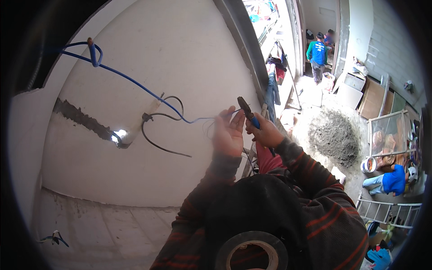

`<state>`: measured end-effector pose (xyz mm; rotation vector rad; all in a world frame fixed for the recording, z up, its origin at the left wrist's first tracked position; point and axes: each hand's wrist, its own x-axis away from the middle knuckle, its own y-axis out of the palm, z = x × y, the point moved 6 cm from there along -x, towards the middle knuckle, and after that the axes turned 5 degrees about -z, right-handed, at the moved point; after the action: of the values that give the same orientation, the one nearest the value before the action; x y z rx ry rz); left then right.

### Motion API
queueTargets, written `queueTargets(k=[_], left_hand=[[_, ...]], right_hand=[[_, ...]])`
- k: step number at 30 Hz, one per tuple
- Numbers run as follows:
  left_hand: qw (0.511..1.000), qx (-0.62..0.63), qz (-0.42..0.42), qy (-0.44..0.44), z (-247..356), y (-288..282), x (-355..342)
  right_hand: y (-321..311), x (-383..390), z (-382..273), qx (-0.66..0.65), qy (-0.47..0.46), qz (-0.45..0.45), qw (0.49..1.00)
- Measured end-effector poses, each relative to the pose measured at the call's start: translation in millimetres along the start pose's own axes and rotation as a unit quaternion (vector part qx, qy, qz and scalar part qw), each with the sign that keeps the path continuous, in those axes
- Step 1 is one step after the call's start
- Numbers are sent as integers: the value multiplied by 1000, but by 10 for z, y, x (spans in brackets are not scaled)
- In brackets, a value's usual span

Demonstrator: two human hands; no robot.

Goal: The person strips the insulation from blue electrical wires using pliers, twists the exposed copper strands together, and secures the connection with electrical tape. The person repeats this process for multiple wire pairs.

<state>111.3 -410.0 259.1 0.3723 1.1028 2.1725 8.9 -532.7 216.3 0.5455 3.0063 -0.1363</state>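
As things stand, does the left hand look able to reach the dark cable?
Probably yes: the dark cable has a free end toward the left hand, with nothing visible between them, though depth is hard to judge.

The pale grey concrete floor (354, 178) carries a broad, rough mound of dark grey, sand-like material (336, 137). Near the mound stands a round white bucket (363, 165) with orange-brown contents (371, 165). A crumpled whitish sack (328, 83) rests well apart from the bucket, beyond the mound.
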Motion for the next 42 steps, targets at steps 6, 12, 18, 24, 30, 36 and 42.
queueTargets(k=[6, 12, 18, 24, 30, 36, 42], left_hand=[[985, -74, -89, 125, 168, 241, 11], [954, -231, -128, 143, 115, 297, 137], [982, -95, 10, 160, 357, 66, -278], [993, -18, 30, 116, 280, 124, -717], [970, -177, 123, 110, 76, -97, -1009], [944, -181, 266, 80, 27, 269, -736], [939, -315, -18, 135, -51, 1122, -111]], right_hand=[[-86, -82, -117, -89, 51, 12, 995], [-79, -99, -167, -109, 54, 45, 992], [182, -345, -169, 136, -100, 32, 985], [242, -871, -219, 382, -56, 103, 917], [213, -1280, -107, 340, 51, 89, 935], [321, -1481, 249, 352, 113, 69, 927], [-412, -1512, 873, 236, 200, 40, 950]])
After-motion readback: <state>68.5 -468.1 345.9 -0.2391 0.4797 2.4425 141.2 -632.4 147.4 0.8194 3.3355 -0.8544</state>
